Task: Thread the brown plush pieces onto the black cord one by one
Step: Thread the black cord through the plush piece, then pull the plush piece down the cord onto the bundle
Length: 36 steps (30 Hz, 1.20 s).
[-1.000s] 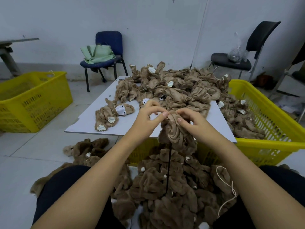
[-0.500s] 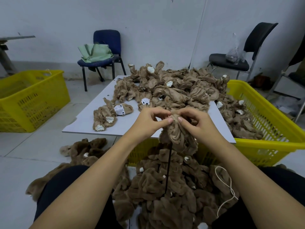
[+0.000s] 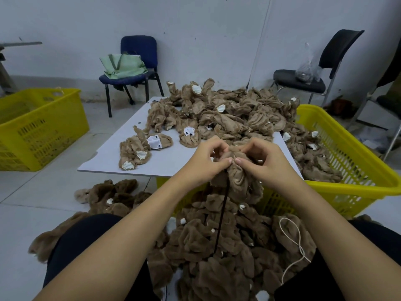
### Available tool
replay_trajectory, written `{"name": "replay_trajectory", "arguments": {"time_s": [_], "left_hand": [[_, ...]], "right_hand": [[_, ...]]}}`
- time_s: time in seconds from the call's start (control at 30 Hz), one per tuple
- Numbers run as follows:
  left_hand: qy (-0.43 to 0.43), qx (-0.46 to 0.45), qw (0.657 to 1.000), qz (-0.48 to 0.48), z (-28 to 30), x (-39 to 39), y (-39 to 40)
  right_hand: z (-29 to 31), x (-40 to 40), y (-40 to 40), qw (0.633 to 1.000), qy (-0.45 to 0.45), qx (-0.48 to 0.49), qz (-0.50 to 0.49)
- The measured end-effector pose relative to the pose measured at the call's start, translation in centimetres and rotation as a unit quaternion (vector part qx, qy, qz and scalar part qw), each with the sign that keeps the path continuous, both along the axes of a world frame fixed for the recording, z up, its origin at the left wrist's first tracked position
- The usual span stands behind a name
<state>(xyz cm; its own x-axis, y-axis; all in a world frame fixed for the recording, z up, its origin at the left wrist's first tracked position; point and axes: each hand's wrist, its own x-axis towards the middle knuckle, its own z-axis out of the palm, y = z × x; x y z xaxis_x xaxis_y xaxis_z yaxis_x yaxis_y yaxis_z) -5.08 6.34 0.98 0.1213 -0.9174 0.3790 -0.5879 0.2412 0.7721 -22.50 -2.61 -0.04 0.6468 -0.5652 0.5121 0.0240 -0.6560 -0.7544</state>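
A brown plush piece point(image 3: 239, 178) hangs in front of the table's near edge, pinched at its top by both hands. My left hand point(image 3: 206, 161) and my right hand point(image 3: 262, 161) meet thumb to thumb over it. The black cord point(image 3: 221, 216) drops from under my left thumb down into a bunch of threaded brown plush pieces point(image 3: 217, 246) between my knees. A large heap of loose plush pieces point(image 3: 227, 114) covers the far part of the grey table point(image 3: 130, 155). A few loose pieces point(image 3: 138, 151) lie apart at the table's left.
A yellow crate point(image 3: 355, 168) with plush pieces stands at the right under the table edge, another yellow crate point(image 3: 39, 127) at the left. More brown plush point(image 3: 112, 192) lies on the floor. A white string point(image 3: 297, 244) loops over the pile. Two chairs stand by the wall.
The view has tilted slightly downward. Both hands stay at the top of the same plush piece, their fingertips drawn a little closer together.
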Motion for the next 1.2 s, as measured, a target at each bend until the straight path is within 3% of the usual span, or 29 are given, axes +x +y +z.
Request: {"name": "replay_trajectory", "arguments": {"time_s": [0.23, 0.47, 0.53, 0.67, 0.83, 0.93, 1.03, 1.2], "left_hand": [[-0.043, -0.078, 0.995, 0.051, -0.7, -0.7, -0.1], [-0.127, -0.191, 0.968, 0.098, -2.4, -1.4, -0.1], [-0.077, -0.169, 0.979, 0.086, -2.4, -1.4, -0.3], [0.139, -0.045, 0.989, -0.006, -1.3, 0.1, 0.0], [0.096, 0.003, 0.995, 0.019, -0.8, 0.5, -0.1], [0.084, 0.001, 0.996, 0.039, -0.8, 0.5, -0.1], [0.064, 0.012, 0.998, 0.002, -0.8, 0.7, 0.1], [0.071, 0.026, 0.996, -0.047, -0.6, 0.5, 0.0]], "right_hand": [[-1.2, 0.5, 0.3, 0.988, 0.012, -0.139, -0.072], [-1.9, 0.6, 0.1, 0.991, -0.001, -0.128, -0.042], [-1.8, 0.4, -0.2, 0.996, -0.020, -0.083, -0.042], [-1.8, 0.1, -0.5, 0.997, -0.059, 0.024, -0.036], [-2.0, 0.4, -0.2, 0.996, -0.037, 0.062, -0.055], [-2.2, 0.4, -0.3, 0.997, 0.017, 0.039, -0.067], [-2.5, 0.4, -0.4, 0.996, 0.054, 0.032, -0.070], [-2.3, 0.6, 0.4, 0.995, 0.017, 0.082, -0.046]]}}
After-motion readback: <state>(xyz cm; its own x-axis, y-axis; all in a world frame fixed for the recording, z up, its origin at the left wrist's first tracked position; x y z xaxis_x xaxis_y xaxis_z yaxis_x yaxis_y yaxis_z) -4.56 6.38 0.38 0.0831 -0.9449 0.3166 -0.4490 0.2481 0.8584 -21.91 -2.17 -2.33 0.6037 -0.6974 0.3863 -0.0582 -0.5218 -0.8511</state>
